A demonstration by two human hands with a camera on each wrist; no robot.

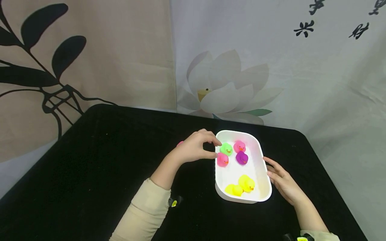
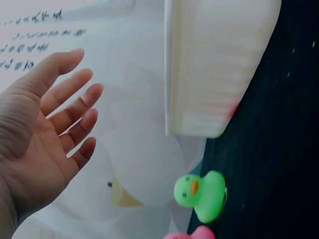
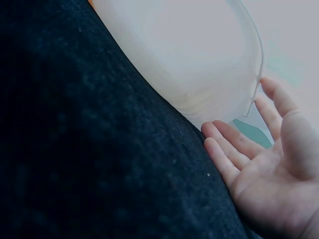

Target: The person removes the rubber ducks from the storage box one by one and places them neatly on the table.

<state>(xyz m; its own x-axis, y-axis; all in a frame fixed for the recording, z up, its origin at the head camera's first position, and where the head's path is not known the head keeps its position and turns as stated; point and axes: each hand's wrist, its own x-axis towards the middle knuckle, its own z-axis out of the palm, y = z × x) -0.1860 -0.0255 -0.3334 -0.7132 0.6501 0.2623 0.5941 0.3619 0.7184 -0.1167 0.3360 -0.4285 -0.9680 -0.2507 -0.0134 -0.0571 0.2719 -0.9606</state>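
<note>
"What does the surface look like?"
"It's a black, fabric-like tabletop (image 1: 99,174) with rounded far corners and a few pale specks."

"And the room behind?"
"A beige hanging (image 1: 132,50) with dark printed leaves (image 1: 40,25) on the left; a whiter hanging (image 1: 301,77) on the right, bearing a pale lotus (image 1: 227,90) and black characters (image 1: 304,29)."

"Where are the ducks?"
"Inside the white tray (image 1: 238,170), right of centre: a green duck (image 1: 226,149), two pink ducks (image 1: 239,146) and a purple duck (image 1: 242,158) towards the far end, two yellow ducks (image 1: 246,183) at the near end. The left wrist view shows a second green duck (image 2: 202,195) on the black, outside."

"The hands?"
"The left hand (image 1: 197,147) is released, thumb and fingers apart at the left rim. The right hand (image 1: 281,182) touches the tray's right side, fingers extended, grasping nothing."
</note>
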